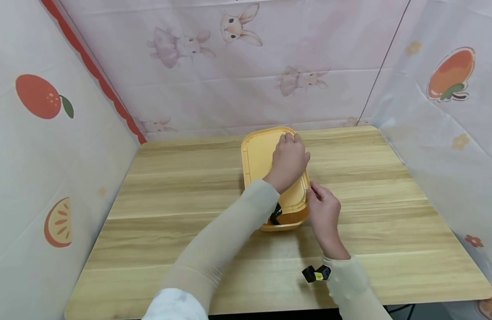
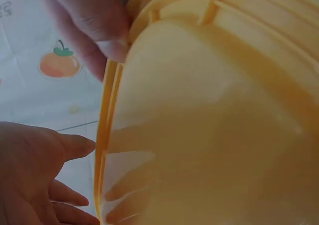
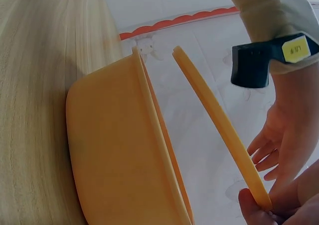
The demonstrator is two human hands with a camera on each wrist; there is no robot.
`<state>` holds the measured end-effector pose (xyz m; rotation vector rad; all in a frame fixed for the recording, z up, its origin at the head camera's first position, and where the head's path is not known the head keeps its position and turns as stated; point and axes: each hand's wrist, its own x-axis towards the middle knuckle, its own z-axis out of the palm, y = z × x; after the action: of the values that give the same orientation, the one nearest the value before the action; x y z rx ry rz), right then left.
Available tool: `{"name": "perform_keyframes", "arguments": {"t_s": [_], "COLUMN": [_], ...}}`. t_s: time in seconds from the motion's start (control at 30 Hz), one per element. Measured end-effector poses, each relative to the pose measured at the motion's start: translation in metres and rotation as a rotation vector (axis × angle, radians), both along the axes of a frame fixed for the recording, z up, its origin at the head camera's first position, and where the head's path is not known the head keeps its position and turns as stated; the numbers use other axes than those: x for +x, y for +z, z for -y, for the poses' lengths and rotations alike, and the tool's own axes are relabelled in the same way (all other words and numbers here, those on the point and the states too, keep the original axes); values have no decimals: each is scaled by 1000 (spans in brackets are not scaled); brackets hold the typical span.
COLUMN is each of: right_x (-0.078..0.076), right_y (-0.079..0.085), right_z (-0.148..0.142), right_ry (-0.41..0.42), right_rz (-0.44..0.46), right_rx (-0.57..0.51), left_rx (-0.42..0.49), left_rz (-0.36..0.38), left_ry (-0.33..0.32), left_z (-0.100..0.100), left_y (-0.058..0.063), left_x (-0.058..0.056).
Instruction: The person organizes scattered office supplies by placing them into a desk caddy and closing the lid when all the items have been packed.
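A yellow rectangular plastic lid (image 1: 259,155) is held tilted over a yellow plastic box (image 1: 292,219) on the table. Its near end stands apart from the box rim, leaving a gap into the box. My right hand (image 1: 325,213) pinches the lid's right edge between thumb and fingers. Over the top of the lid reaches my left hand (image 1: 288,162), fingers extended at the far right part of its edge. In the left wrist view, the left thumb and fingers (image 2: 75,146) meet the edge loosely. Seen from the right wrist, the lid (image 3: 219,118) slants away from the box wall (image 3: 119,145).
The wooden table (image 1: 182,178) spreads around the box, with printed cloth walls (image 1: 238,89) at its back and sides. A black wrist camera (image 1: 316,273) is strapped to the right sleeve; another (image 3: 251,65) sits on the left wrist.
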<state>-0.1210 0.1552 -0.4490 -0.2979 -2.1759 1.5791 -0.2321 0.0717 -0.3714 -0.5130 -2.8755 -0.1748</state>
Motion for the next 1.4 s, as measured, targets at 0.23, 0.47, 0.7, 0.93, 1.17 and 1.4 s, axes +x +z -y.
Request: {"name": "perform_keyframes", "arguments": {"t_s": [0.23, 0.47, 0.7, 0.93, 1.17, 1.4], "right_x": [-1, -1, 0, 2, 6, 5], "right_y": [0, -3, -2, 5, 20, 30], "right_z": [3, 6, 12, 16, 25, 35], "right_ry": [-31, -43, -50, -40, -12, -16], "right_rz": [-21, -51, -133, -192, -355, -544], "right_rx": [32, 68, 98, 153, 267, 433], "left_rx": [-20, -25, -3, 112, 415, 690], "left_rz": [-35, -134, -140, -96, -134, -171], "left_ry": [13, 5, 8, 3, -30, -37], "left_z": [-4, -6, -5, 4, 22, 43], "left_y": [-9, -15, -10, 6, 29, 46], "left_x": [-3, -7, -7, -3, 5, 15]}}
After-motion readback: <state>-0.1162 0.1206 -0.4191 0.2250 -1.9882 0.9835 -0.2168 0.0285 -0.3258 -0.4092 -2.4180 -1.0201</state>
